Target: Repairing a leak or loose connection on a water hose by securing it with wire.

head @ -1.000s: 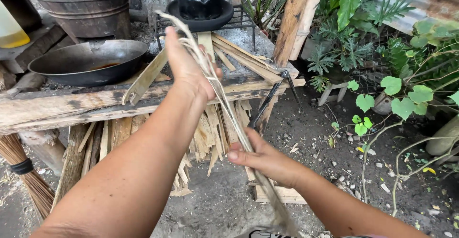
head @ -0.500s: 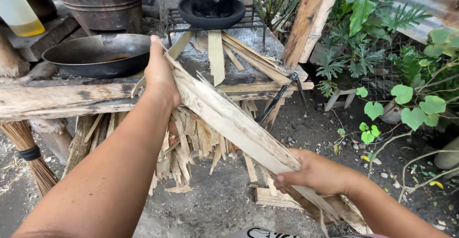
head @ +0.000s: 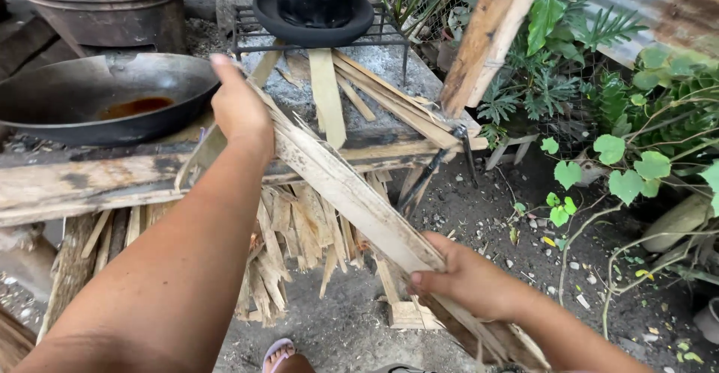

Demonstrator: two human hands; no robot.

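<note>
The dried palm strip (head: 352,193) — a long, pale, splintered length of leaf stalk — runs on a slant from upper left to lower right, held above and in front of the rough wooden bench (head: 90,186). The left hand (head: 240,107) is closed around the strip's upper end, just over the bench's front plank, fingers wrapped so only the back of the hand shows. The right hand (head: 464,279) grips the strip lower down, thumb on top, out past the bench's right corner and over bare soil; the frayed lower end trails beyond that hand.

On the bench, left of the left hand, sits a dark wok (head: 97,96) with a little reddish liquid in it. Behind the bench stands a metal grate (head: 255,40) bearing a black pot (head: 314,2). More flat strips (head: 329,96) lie fanned across the bench top — others hang beneath it in a bundle (head: 299,246). Right of the bench grow green leafy plants (head: 622,163).
</note>
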